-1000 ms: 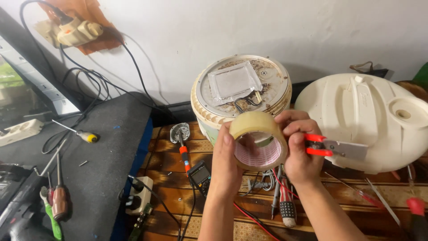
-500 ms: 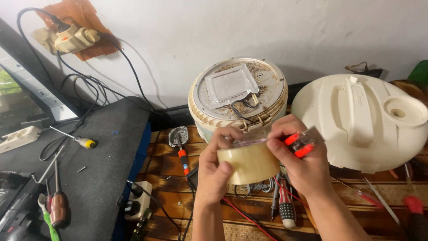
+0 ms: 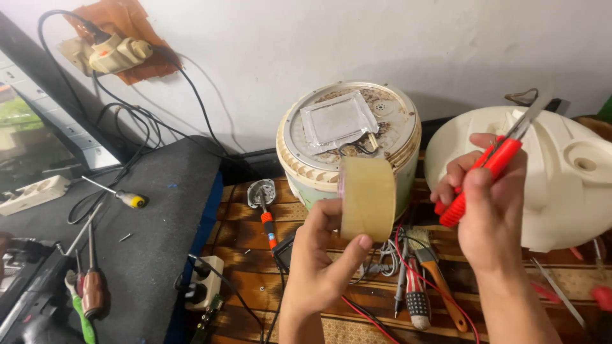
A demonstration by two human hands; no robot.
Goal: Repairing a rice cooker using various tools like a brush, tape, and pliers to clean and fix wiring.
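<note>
Bench view, head cam. My left hand point(image 3: 319, 267) grips a wide roll of tan-brown packing tape point(image 3: 366, 197), thumb on the near edge, fingers wrapped behind; roll stands on edge, raised off the bench, just in front of the round cream appliance body with the foil patch on top point(image 3: 347, 137). Held upright like that prob. so the outer face of the roll turns toward the other hand.

Right hand point(image 3: 488, 213) is closed round the red plastic handles of a pair of scissors point(image 3: 494, 162); the metal blades point up and to the right, away from the roll. Can't tell if the blades are parted, too blurred. Scissors are near the tape but apart from it, no contact.

Behind the right hand: big cream plastic lid-shaped shell point(image 3: 561, 172) lying on the wooden bench point(image 3: 248, 239).

Below the hands: striped-handle screwdriver point(image 3: 415, 296), small wood-handled brush point(image 3: 437, 271), red wire point(image 3: 357, 312), all loose within reach. Orange-handled soldering iron point(image 3: 268, 223) lies left of the roll. Yellow-handled screwdriver point(image 3: 124, 197) sits on the dark grey mat point(image 3: 146, 255), well apart.
</note>
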